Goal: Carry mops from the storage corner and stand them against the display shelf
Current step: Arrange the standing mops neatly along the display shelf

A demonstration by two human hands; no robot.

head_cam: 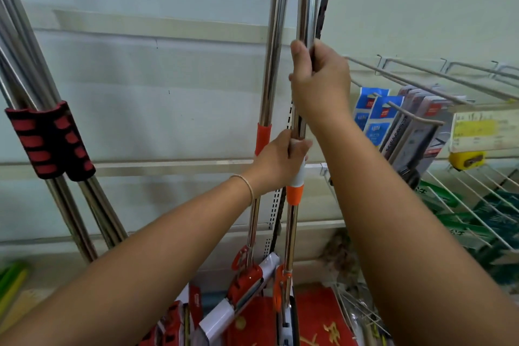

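Both grips closed round the mop pole [293, 222], upright w/ its head by the floor: right grip [318, 84] high on the steel, left grip [280, 161] lower, just above the orange collar. Shelf upright [325, 8] right behind it; 2nd mop [269, 64] just left.

Mop poles [304, 8] — glossy polished metal; collars [295, 194] smooth orange plastic; at nine o'clock, matt foam grips [50, 140].

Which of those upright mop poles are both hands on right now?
The right-hand mop pole, with the white-and-orange collar. The right hand grips it high, the left hand lower. The orange-sleeved pole just left stands free.
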